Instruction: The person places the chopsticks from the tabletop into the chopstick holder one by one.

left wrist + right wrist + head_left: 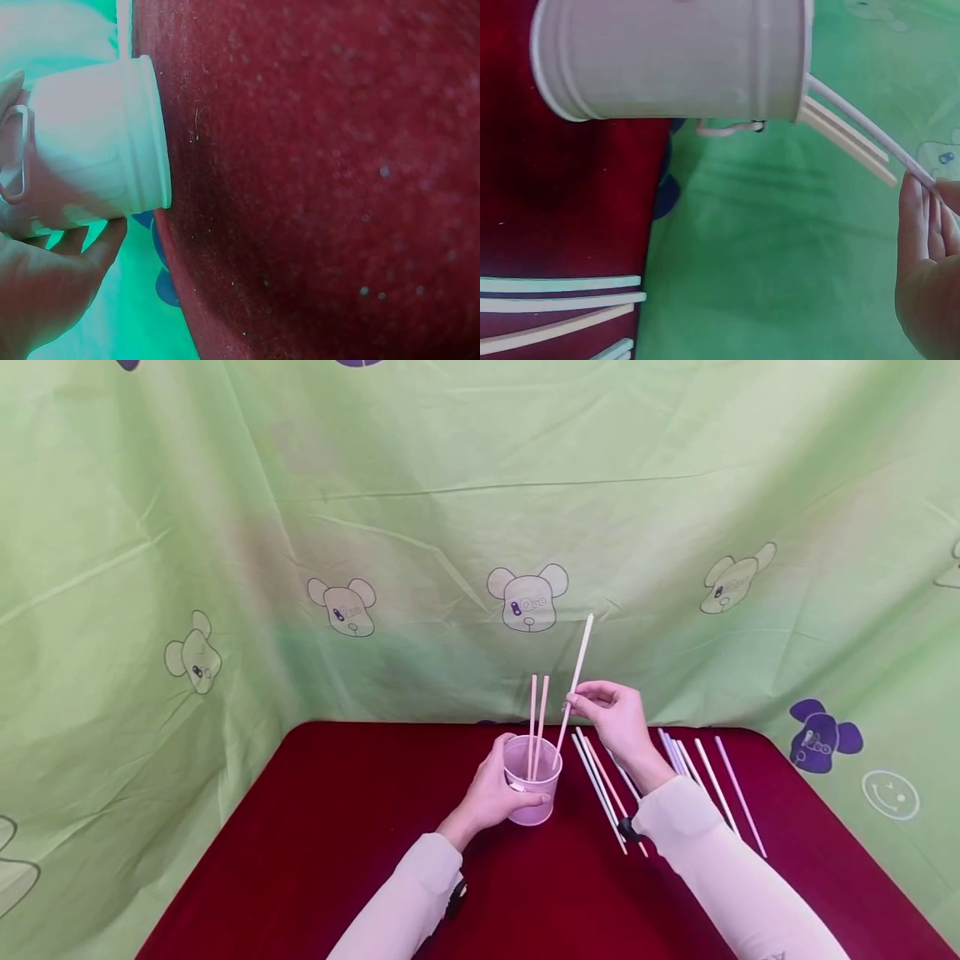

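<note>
My left hand (491, 789) grips the side of a small pale pink bucket (534, 810), thumb near its front. The left wrist view shows a wire handle (27, 154) on the bucket's side, with fingers wrapped beneath. Between thumb and fingertips, my right hand (621, 722) pinches a long pale stick (581, 656). That stick leans to the right, its lower end inside the bucket's mouth. Two peach-coloured sticks (541, 718) stand in the bucket beside it. From the right wrist, the pinched stick (870, 127) is seen crossing the rim; the bucket's inner bottom is hidden.
Right of the bucket, a group of mint, white and peach sticks (597, 789) lies on the dark red table (337, 827). Farther right are several lilac and cream sticks (738, 793), partly behind my right forearm. A green printed curtain (420, 543) hangs behind the table.
</note>
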The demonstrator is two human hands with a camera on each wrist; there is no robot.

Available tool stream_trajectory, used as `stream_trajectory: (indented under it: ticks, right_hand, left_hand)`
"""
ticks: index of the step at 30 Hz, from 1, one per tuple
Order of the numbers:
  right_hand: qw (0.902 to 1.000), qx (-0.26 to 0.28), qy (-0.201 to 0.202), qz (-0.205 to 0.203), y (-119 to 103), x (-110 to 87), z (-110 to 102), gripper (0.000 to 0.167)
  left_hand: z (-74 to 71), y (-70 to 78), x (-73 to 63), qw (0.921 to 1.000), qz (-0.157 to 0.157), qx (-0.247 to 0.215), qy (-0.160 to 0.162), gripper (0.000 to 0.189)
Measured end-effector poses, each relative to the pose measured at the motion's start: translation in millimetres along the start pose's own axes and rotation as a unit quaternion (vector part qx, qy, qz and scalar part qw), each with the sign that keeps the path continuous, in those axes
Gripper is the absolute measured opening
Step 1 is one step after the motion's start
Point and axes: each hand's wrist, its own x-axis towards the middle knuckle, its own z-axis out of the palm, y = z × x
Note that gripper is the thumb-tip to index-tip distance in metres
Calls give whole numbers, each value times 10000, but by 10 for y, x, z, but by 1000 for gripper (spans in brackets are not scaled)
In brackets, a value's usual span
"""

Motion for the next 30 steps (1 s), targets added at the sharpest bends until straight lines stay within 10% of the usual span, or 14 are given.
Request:
stream_trajectory:
  ticks: [30]
  right_hand:
    - [9785,-1897,-809,-46,333,-92,109,20]
  left_hand:
    - [-3,21,1,10000,-10,66,21,99]
